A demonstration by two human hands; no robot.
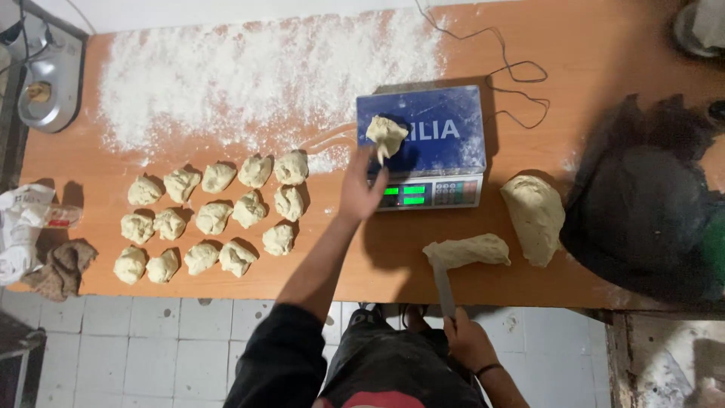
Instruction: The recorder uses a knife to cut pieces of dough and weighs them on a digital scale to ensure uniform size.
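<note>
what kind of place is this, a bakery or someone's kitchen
Probably a small bakery or dough-prep workroom, though that is a guess. A digital scale on a floured wooden table weighs a dough piece held by the left hand, beside rows of portioned dough balls. The right hand grips a dough scraper.

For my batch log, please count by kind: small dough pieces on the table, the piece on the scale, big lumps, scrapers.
Small pieces on table: 15
Piece on scale: 1
Big lumps: 2
Scraper: 1
Total: 19
</note>
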